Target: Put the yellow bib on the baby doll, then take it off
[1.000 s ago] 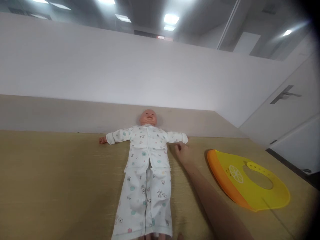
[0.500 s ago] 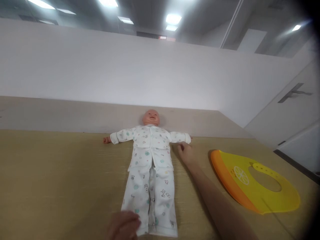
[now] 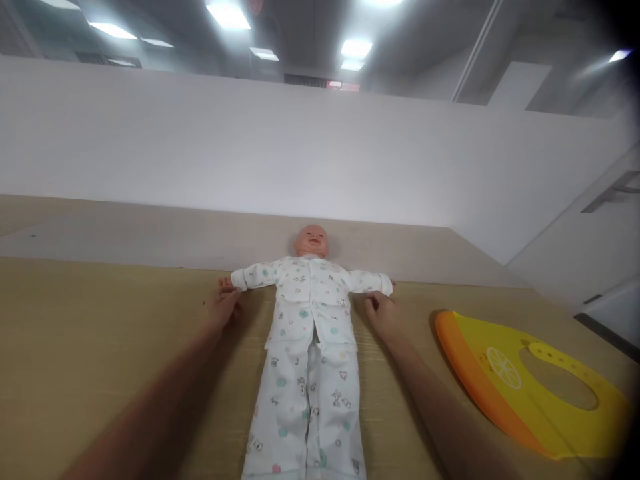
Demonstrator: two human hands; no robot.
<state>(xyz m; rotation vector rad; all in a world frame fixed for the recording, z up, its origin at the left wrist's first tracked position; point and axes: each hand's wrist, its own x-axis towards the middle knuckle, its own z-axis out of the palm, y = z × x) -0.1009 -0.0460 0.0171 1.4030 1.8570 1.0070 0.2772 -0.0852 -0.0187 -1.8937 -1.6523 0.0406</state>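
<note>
A baby doll (image 3: 311, 241) lies on its back with both arms stretched out sideways. It wears a white pajama top (image 3: 311, 287) with small prints and matching pajama pants (image 3: 305, 407). My left hand (image 3: 223, 310) is at the cuff on the left of the view, its fingers pinched at the sleeve's lower edge, beside the doll's small hand. On the other side, my right hand (image 3: 384, 315) is curled, thumb and forefinger together at the lower edge of that sleeve (image 3: 375, 283). My fingers partly hide the fabric they touch.
A yellow and orange silicone bib (image 3: 530, 380) lies flat on the wooden table (image 3: 100, 347), to the right of my right forearm. Behind the table stands a white wall (image 3: 225, 147) with glass above it. A door handle (image 3: 613, 191) shows at far right.
My left hand has moved from beside the doll's lower leg up to the left sleeve cuff. The right hand stays at its sleeve. The view has shifted slightly.
</note>
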